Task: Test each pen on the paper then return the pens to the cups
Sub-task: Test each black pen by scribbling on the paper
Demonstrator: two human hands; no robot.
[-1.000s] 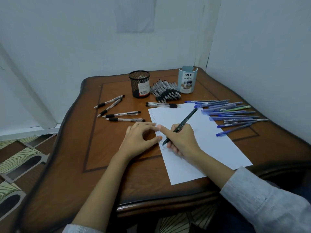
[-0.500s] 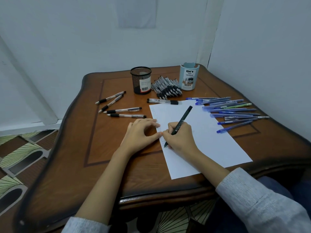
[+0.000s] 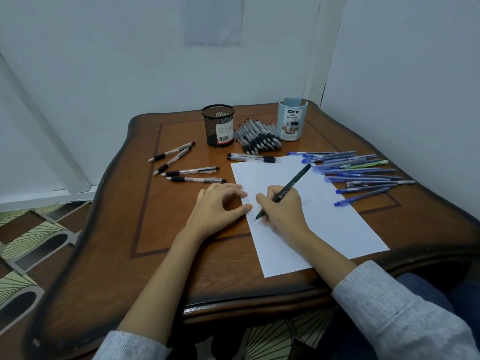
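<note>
- Holding the black pen (image 3: 293, 183) in the right grip (image 3: 283, 211), tip touching the paper (image 3: 324, 219).
- Resting the left grip (image 3: 215, 206) open on the desk (image 3: 181, 255), fingertips (image 3: 243, 194) touching the paper's left edge.

White paper (image 3: 337, 224); black mesh cup (image 3: 218, 123); pale blue cup (image 3: 291, 126); blue pens (image 3: 363, 175); black pen (image 3: 293, 182); brown table (image 3: 168, 216); green-patterned floor (image 3: 26, 229).
</note>
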